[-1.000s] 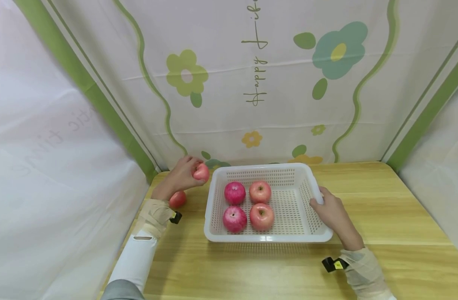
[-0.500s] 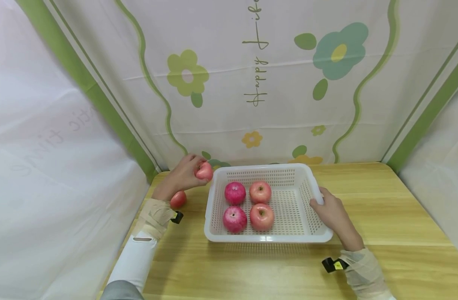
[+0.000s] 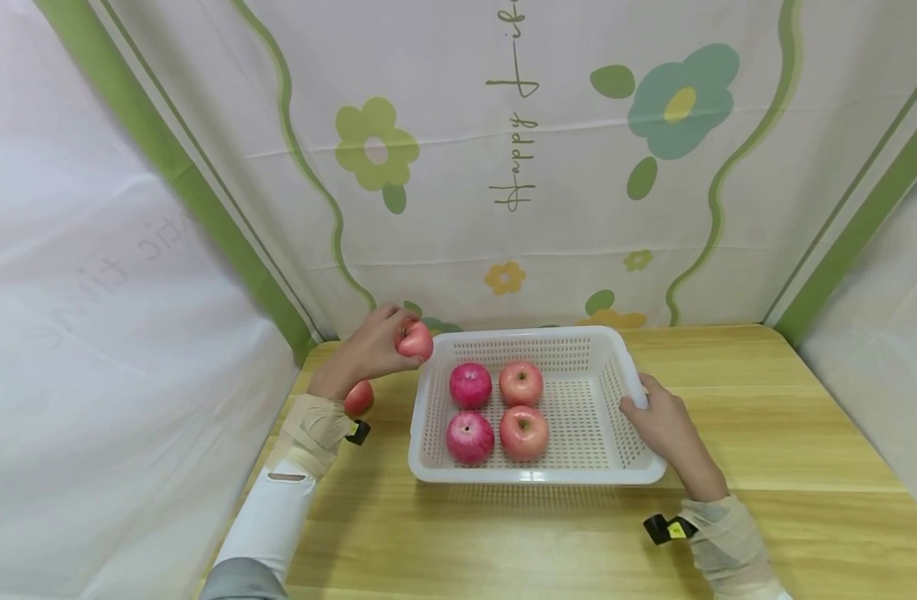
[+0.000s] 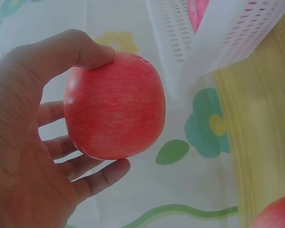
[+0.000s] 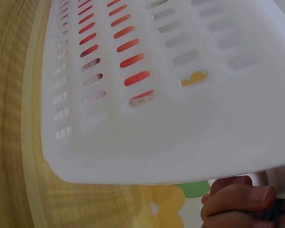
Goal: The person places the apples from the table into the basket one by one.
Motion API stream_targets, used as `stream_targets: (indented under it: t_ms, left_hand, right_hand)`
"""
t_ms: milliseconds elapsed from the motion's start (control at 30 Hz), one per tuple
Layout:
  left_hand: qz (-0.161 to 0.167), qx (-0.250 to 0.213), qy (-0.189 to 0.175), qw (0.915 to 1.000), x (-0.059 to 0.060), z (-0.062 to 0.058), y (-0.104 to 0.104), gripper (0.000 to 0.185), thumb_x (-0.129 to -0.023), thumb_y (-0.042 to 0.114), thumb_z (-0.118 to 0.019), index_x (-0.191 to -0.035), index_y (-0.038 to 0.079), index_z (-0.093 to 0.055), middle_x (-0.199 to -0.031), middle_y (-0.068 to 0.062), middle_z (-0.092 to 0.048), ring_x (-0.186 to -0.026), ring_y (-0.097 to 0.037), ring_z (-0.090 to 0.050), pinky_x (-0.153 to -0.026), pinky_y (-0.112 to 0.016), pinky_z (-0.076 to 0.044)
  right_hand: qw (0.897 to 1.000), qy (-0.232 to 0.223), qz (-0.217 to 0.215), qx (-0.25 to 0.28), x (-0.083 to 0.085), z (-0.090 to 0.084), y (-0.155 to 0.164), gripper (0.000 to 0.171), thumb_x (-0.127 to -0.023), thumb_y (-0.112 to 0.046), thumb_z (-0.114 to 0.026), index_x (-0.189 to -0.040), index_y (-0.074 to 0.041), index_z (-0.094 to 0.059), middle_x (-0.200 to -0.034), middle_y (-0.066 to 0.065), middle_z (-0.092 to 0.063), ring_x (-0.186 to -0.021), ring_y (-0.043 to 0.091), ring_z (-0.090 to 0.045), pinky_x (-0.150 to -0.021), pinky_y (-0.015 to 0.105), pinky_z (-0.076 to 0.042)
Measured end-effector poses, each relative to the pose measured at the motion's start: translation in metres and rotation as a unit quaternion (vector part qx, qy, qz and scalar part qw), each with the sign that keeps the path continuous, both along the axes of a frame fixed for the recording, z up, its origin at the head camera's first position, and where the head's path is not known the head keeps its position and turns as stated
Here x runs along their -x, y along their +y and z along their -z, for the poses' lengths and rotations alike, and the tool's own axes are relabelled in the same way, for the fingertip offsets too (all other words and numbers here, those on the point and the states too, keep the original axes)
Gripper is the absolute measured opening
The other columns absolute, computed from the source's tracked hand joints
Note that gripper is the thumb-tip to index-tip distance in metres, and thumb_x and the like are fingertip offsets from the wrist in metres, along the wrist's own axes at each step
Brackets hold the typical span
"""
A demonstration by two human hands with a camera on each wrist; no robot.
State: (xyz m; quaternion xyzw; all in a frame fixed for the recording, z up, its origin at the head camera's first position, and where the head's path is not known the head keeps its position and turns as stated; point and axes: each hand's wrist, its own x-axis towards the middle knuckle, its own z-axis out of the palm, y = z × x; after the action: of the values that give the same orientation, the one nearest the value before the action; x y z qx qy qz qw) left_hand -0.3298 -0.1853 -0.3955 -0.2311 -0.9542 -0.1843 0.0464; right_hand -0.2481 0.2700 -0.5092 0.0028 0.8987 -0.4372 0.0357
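Note:
A red apple [image 4: 116, 107] is gripped between the thumb and fingers of my left hand [image 3: 376, 343]. In the head view this apple overlaps the far left corner of a white plastic basket [image 3: 537, 476]. Inside the basket sit two dark pink apples [image 3: 470, 386] on the left and two paler red ones [image 3: 524, 433] beside them. My right hand [image 3: 664, 421] holds the basket's right rim, its thumb on the inner side. Curled fingers [image 5: 237, 204] show at the basket's edge in the right wrist view. Another red apple [image 3: 359, 398] lies on the table, partly hidden behind my left wrist.
The wooden table [image 3: 774, 442] ends at a white curtain [image 3: 443, 208] printed with flowers, which rises behind the basket. White fabric walls with green edging stand at the left and right. The basket's right half shows bare slotted floor.
My left hand has moved a little to the right and up, carrying the apple closer to the basket's left corner. The right hand and the basket have stayed in place.

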Motion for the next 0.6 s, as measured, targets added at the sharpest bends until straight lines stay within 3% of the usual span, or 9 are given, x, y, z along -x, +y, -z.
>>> stream_targets:
  t_ms: [233, 600]
  left_hand:
    - [0.01, -0.001, -0.002, 0.9999, -0.002, -0.003, 0.005, 0.068, -0.081, 0.032, -0.084, -0.14, 0.007, -0.062, -0.13, -0.015, -0.057, -0.118, -0.032, -0.053, -0.097, -0.053, -0.053]
    - [0.001, 0.008, -0.011, 0.9999, -0.004, -0.006, 0.013, 0.068, -0.082, 0.033, -0.085, -0.141, 0.009, -0.062, -0.132, -0.012, -0.057, -0.118, -0.03, -0.055, -0.095, -0.051, -0.056]
  right_hand:
    - [1.0, -0.002, 0.003, 0.0, 0.0, 0.0, 0.0, 0.07, -0.109, -0.021, -0.051, -0.162, 0.013, -0.02, -0.133, 0.045, -0.059, -0.088, 0.037, -0.079, -0.061, 0.039, -0.065]
    - [1.0, -0.004, 0.001, 0.002, 0.0, 0.0, 0.0, 0.07, -0.109, -0.021, -0.051, -0.163, 0.012, -0.02, -0.134, 0.044, -0.059, -0.09, 0.038, -0.078, -0.062, 0.04, -0.065]
